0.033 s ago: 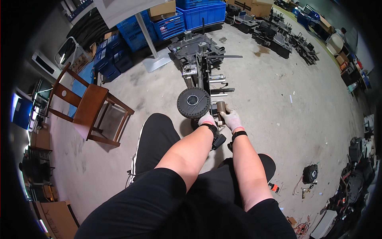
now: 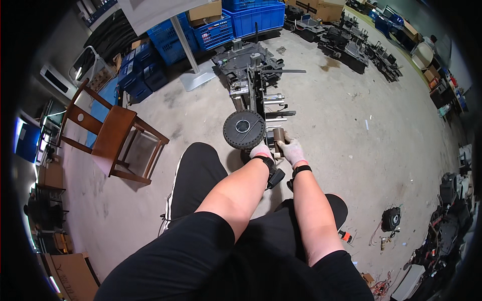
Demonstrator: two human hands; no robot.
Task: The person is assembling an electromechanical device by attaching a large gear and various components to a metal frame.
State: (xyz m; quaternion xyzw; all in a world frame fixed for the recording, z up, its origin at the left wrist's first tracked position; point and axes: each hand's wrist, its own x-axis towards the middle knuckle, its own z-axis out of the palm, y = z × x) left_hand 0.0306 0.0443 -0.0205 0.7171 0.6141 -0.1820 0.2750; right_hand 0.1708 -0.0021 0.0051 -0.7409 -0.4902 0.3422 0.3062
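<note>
A partly dismantled machine frame with metal bars and brackets stands on the floor before my knees. At its near end a round black wheel with a pale ring at its hub faces up. My left hand, in a whitish glove with a pink cuff, is right beside the wheel's near edge, and its fingers are hidden. My right hand, gloved alike, has its thumb and fingers closed around a brownish metal cylinder, which looks like a motor body, to the right of the wheel.
A brown wooden chair stands at the left. Blue crates and a pole on a flat metal base are at the back. More dismantled machine parts lie far right. A small black round part with wires sits on the floor at the right.
</note>
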